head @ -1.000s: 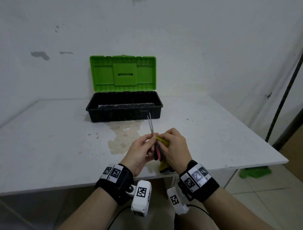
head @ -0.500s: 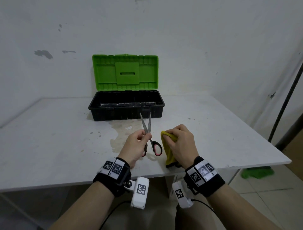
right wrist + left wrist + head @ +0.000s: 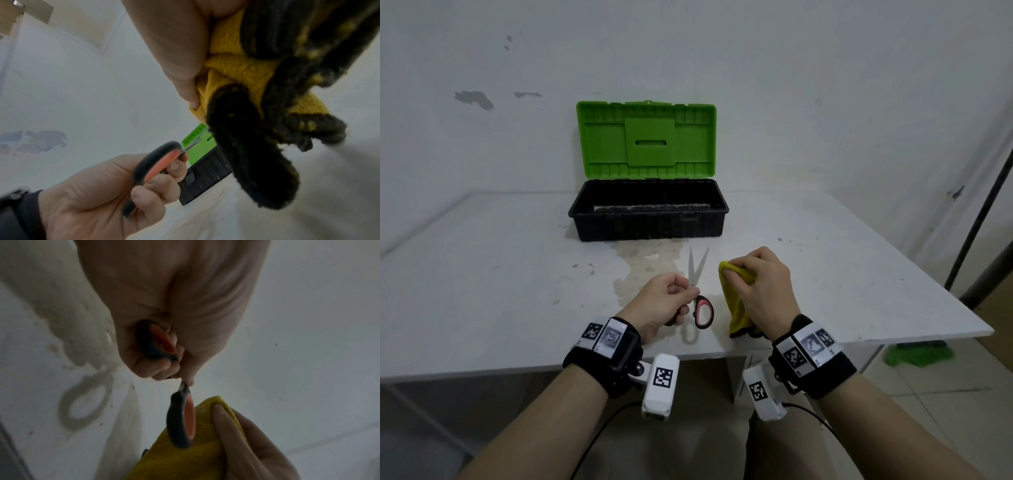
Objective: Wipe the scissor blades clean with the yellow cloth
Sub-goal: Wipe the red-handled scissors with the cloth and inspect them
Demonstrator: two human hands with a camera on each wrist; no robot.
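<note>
Scissors [image 3: 698, 287] with red-and-black handles are held above the near part of the white tabletop [image 3: 482, 274], blades parted in a narrow V pointing toward the toolbox [image 3: 649, 219], whose green lid stands open over a black tray whose contents I cannot make out. The left hand [image 3: 664, 303] grips one handle loop, while the right hand [image 3: 763, 284], just beside and apart from the blades, is curled around the yellow cloth [image 3: 736, 308], its dark-edged end hanging toward the tabletop's front edge. Bare, stained tabletop lies between hands and toolbox.
</note>
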